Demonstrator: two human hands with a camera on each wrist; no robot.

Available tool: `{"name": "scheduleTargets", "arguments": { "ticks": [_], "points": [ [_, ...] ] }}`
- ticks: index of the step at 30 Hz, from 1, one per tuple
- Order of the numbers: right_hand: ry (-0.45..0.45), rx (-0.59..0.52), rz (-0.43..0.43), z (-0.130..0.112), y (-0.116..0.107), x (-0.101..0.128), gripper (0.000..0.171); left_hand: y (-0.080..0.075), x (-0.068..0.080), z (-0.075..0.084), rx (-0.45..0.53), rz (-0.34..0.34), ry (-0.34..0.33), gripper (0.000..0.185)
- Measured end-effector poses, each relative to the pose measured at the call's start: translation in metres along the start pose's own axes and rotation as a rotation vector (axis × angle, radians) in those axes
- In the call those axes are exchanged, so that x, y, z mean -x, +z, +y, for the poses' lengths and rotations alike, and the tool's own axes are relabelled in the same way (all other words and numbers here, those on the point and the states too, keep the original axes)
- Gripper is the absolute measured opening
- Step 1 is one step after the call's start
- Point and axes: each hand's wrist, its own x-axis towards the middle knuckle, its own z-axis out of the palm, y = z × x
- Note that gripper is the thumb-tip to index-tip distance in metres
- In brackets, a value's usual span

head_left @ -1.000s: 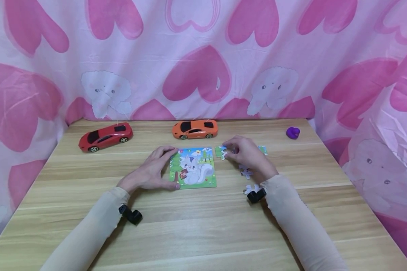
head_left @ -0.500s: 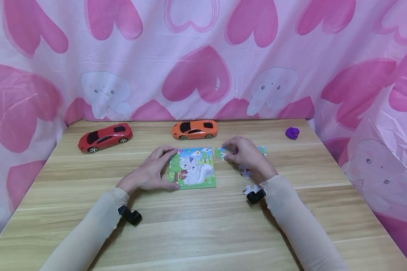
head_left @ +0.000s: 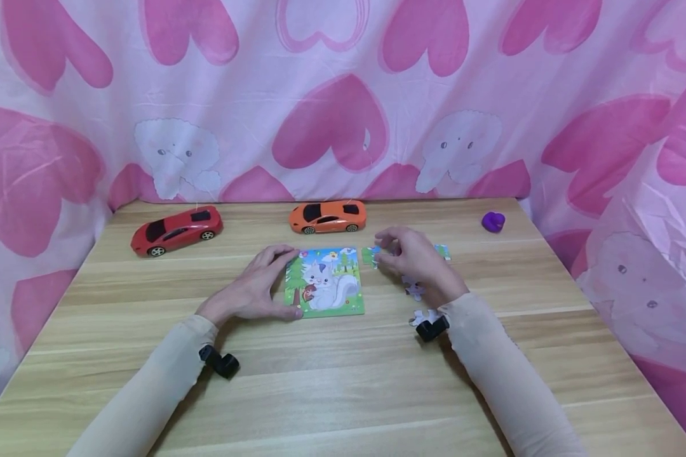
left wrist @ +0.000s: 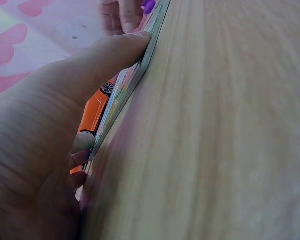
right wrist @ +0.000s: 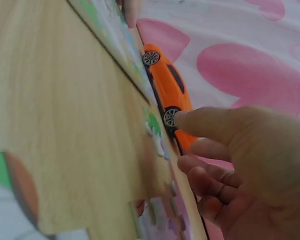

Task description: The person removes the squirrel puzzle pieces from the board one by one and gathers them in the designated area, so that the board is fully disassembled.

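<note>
Left hand (head_left: 250, 291) braces the puzzle board's (head_left: 326, 282) left edge, fingers straight — right hand (head_left: 414, 259) pinches a loose piece (head_left: 370, 255) just beside its right edge.

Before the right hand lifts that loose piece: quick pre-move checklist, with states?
1. Left hand steadies the puzzle board by its left edge: ok.
2. Board flat on the table: ok.
3. Right hand over the green piece: ok.
4. Piece firmly pinched: cannot tell, fingers hide it.
5. Other loose pieces clear of the board: ok.
6. Orange car behind the board, apart from it: ok.
</note>
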Motion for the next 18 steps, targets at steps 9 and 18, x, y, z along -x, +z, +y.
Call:
{"name": "scheduleTargets", "arguments": {
  "ticks": [9,18],
  "points": [
    [-0.066,-0.123,0.101,-0.013,-0.006,0.002,0.061,0.0,0.0,0.0,0.005,0.001,0.0,0.134],
    [-0.137,-0.205,0.145,-0.042,-0.008,0.001,0.067,0.0,0.001,0.001,0.01,0.004,0.009,0.133]
  ]
}}
